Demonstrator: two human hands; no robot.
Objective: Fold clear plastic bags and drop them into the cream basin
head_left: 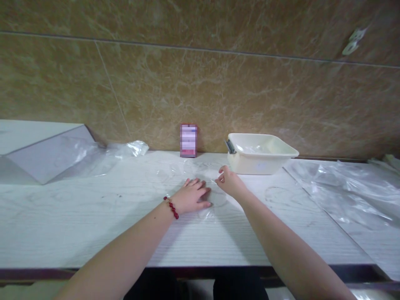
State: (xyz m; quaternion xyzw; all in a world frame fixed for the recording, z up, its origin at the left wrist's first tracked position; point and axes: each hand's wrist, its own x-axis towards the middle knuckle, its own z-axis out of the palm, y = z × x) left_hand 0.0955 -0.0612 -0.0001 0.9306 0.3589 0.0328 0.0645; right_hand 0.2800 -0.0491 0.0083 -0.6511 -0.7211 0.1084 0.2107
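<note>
My left hand point(193, 197), with a red bead bracelet point(171, 208) at the wrist, lies palm down with its fingers spread. Under and around it is a thin clear plastic bag point(208, 215), flat on the white tabletop and hard to make out against it. To the right, my right hand point(230, 183) has its thumb and fingers pinched together at the bag's edge, just in front of a cream plastic bin point(258, 165). Clear plastic also shows inside the bin.
A phone point(188, 141) with a blurred screen leans on the marbled wall. Clear plastic sheeting point(120, 152) lies at the left by a white box-like object point(40, 143). More sheeting point(353, 191) spreads over the right side of the table point(78, 233).
</note>
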